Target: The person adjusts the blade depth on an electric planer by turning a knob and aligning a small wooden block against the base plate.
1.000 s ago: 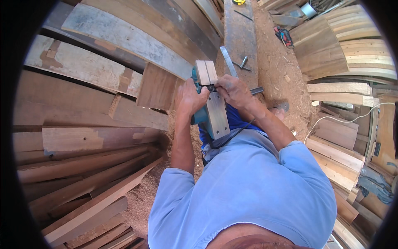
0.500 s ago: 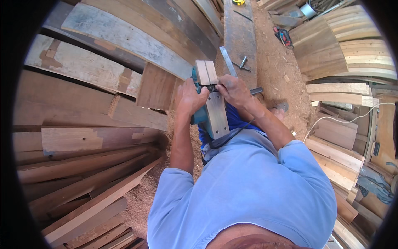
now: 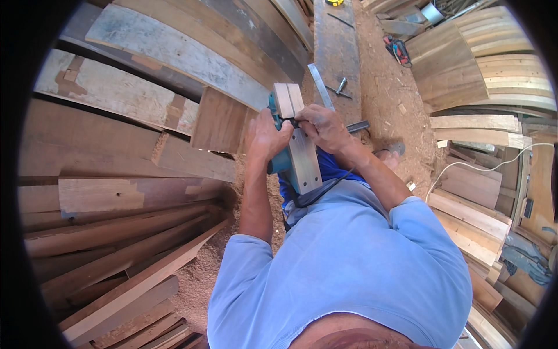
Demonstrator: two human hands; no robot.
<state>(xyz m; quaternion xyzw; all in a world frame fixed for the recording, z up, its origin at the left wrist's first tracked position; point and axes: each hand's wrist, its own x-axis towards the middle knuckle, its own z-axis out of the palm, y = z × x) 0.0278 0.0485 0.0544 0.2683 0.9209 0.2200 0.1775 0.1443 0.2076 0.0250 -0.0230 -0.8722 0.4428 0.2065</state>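
Observation:
An electric planer (image 3: 305, 160) with a teal body is held sole up above my lap, its two flat sole plates facing me and a dark gap with the cutter between them. My left hand (image 3: 267, 138) grips the planer's left side, thumb near the gap. At the gap, my right hand (image 3: 325, 128) has its fingers bent and pressed together against the cutter area. Whatever those fingers pinch is hidden. A dark cord runs from the planer's lower end over my lap.
Ahead is a narrow bench (image 3: 337, 52) with a steel rule (image 3: 321, 87), a metal tool with a crossbar (image 3: 342, 87) and a yellow tape measure (image 3: 334, 2). A red-black power tool (image 3: 397, 51) lies on sawdust. Stacked planks (image 3: 116, 134) flank me; a white cable (image 3: 482, 168) runs right.
My right hand has shifted slightly left and turned over the cutter gap, its fingers curling in more. My left hand and the planer stay nearly still.

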